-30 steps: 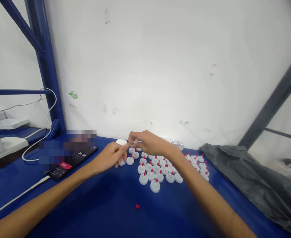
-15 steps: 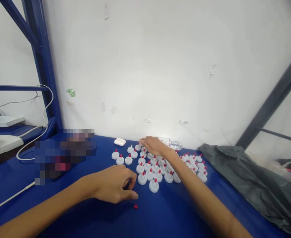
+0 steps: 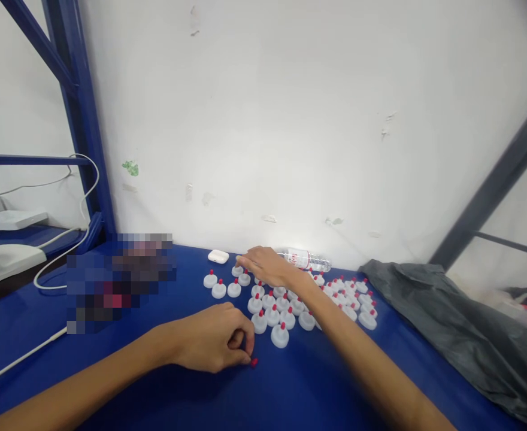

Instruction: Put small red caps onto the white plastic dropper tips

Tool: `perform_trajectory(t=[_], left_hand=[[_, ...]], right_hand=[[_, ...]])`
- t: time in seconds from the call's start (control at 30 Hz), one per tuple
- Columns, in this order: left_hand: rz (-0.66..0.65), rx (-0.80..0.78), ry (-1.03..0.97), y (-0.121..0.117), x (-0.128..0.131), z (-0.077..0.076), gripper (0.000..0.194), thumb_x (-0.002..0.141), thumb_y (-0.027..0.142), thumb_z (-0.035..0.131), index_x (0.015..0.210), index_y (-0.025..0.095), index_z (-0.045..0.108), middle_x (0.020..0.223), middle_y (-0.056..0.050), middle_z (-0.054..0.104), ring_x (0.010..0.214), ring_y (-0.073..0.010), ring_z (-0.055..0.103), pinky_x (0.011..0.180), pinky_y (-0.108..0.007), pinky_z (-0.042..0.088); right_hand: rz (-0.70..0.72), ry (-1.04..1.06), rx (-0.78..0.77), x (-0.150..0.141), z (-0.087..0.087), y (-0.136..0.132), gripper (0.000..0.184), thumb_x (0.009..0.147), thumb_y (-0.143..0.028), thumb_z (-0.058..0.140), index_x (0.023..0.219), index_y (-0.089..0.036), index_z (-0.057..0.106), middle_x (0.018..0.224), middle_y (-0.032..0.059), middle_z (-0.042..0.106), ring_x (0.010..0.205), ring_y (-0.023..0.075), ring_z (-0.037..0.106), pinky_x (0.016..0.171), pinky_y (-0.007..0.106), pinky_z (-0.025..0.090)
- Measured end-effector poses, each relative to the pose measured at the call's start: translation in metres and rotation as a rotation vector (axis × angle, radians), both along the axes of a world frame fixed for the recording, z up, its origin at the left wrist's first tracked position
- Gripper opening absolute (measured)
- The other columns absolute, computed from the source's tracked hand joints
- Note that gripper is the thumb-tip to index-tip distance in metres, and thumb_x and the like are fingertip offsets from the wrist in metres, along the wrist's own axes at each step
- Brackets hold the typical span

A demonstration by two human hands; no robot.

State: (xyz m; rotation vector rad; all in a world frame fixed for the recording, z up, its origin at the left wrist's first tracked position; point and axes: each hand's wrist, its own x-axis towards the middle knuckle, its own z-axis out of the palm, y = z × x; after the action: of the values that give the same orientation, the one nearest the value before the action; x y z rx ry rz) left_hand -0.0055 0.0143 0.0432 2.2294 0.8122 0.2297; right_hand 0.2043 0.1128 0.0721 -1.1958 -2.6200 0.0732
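Low over the blue table, my left hand pinches a small red tip cap between thumb and forefinger. Farther back, my right hand reaches across the group with its fingers closed at the top of a white nozzle cap; its tip is hidden by the fingers. Many more white round nozzle caps, most with red tips, stand upright around and below my right hand, such as a front one. My right hand and forearm cover some of them.
A clear plastic bottle lies by the wall behind the caps. A white earbud case is at the back. Dark grey fabric covers the right side. A blurred-out patch and a white cable are at left.
My left hand has closed on the red tip cap, which was lying on the table, and moved slightly right. My right hand has shifted left to the white nozzle cap.
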Motion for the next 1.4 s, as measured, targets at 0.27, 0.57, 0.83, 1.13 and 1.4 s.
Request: perform_trajectory(t=[0.27,0.57,0.83,1.13,1.4], left_hand=[[0.007,-0.05,-0.043,0.0,0.006,-0.008,0.017,0.079,0.043,0.096,0.087,0.035,0.083,0.058,0.006,0.059,0.053,-0.0196,0.055,0.057,-0.036,0.04],[-0.069,-0.028,-0.12,-0.008,0.013,-0.014,0.012,0.09,0.036,0.088,0.101,0.031,0.09,0.061,0.007,0.054,0.056,-0.0145,0.05,0.059,-0.03,0.039],[0.282,0.193,-0.33,0.001,0.007,-0.003,0.023,0.1,0.044,0.069,0.102,0.023,0.079,0.071,0.003,0.069,0.059,-0.0151,0.052,0.06,-0.028,0.042],[0.745,0.175,-0.743,0.041,-0.018,0.006,0.052,0.081,0.06,0.086,0.109,0.017,0.083,0.104,-0.008,0.086,0.057,-0.0164,0.07,0.058,-0.03,0.053],[0.763,0.163,-0.777,0.048,-0.021,0.005,0.051,0.076,0.061,0.09,0.099,0.015,0.085,0.1,-0.011,0.09,0.054,-0.0187,0.074,0.063,-0.032,0.058]], right_hand=[[0.03,-0.062,-0.001,-0.011,-0.002,-0.009,0.057,0.125,-0.045,0.039,0.091,-0.018,0.077,0.099,0.0106,0.082,0.097,0.0246,0.07,0.094,0.035,0.045],[-0.019,0.032,0.105,-0.002,0.022,-0.015,0.052,0.125,-0.04,0.04,0.102,-0.017,0.081,0.1,0.0094,0.084,0.091,0.0225,0.071,0.087,0.033,0.043],[-0.033,0.067,0.133,0.002,0.025,-0.014,0.021,0.112,-0.028,0.068,0.125,-0.015,0.078,0.12,0.0135,0.084,0.11,0.0274,0.074,0.108,0.039,0.047],[0.064,0.126,0.007,-0.009,0.034,-0.027,0.054,0.1,-0.016,0.071,0.151,-0.024,0.052,0.131,0.01,0.081,0.109,0.0229,0.076,0.091,0.033,0.052],[0.111,0.106,-0.066,-0.016,0.042,-0.04,0.055,0.098,-0.012,0.067,0.149,-0.023,0.051,0.134,0.0127,0.084,0.1,0.0224,0.073,0.086,0.033,0.045]])
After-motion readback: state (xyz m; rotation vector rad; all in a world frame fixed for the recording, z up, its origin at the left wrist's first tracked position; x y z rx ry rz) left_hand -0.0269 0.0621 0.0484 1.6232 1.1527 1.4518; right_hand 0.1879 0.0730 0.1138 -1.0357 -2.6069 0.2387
